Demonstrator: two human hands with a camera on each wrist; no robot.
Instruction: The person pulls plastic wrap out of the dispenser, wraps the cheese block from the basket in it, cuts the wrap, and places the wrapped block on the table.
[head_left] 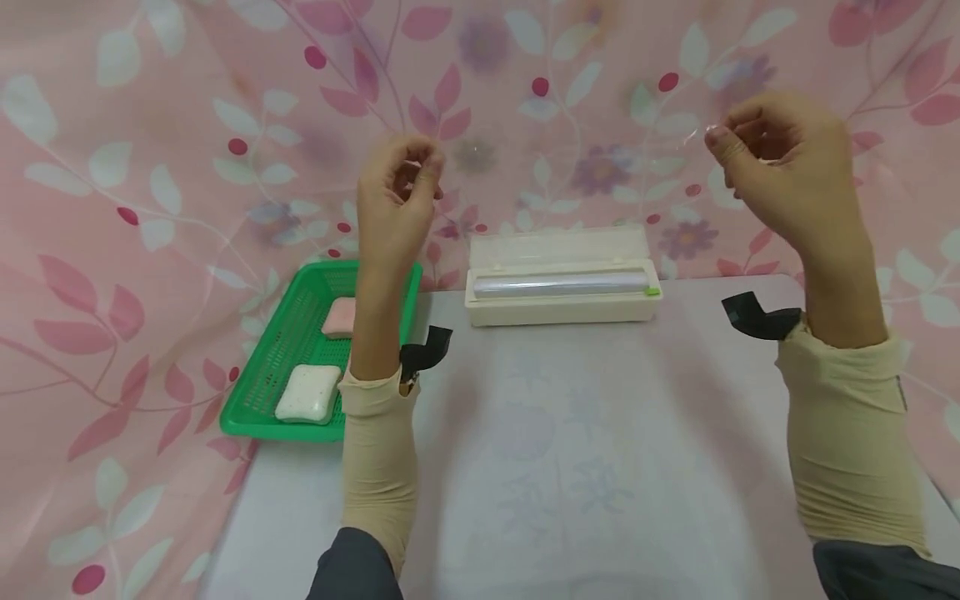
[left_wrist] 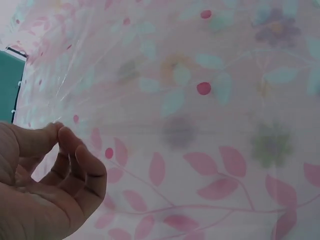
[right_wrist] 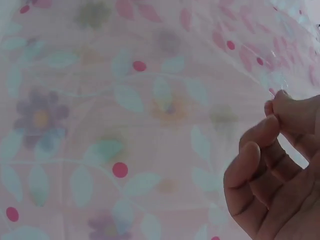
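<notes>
Both hands are raised over the table with a thin, see-through sheet of cling film [right_wrist: 252,77] stretched between them. Only glints and fine creases give the film [left_wrist: 62,85] away against the patterned curtain. My left hand [head_left: 397,187] pinches one edge between thumb and forefinger, the other fingers curled. On the other side, my right hand [head_left: 787,162] grips the film by thumb and fingertips, higher up in the head view. Behind and below them sits a white cling film dispenser [head_left: 562,312], its clear lid [head_left: 558,246] raised and a roll [head_left: 562,284] inside.
Left on the table is a green plastic basket [head_left: 255,400], partly hidden by my left forearm. It holds a white soap-like block [head_left: 308,393] and a pink one [head_left: 340,317]. A pink floral curtain [head_left: 187,125] hangs behind and beside the white table [head_left: 540,467].
</notes>
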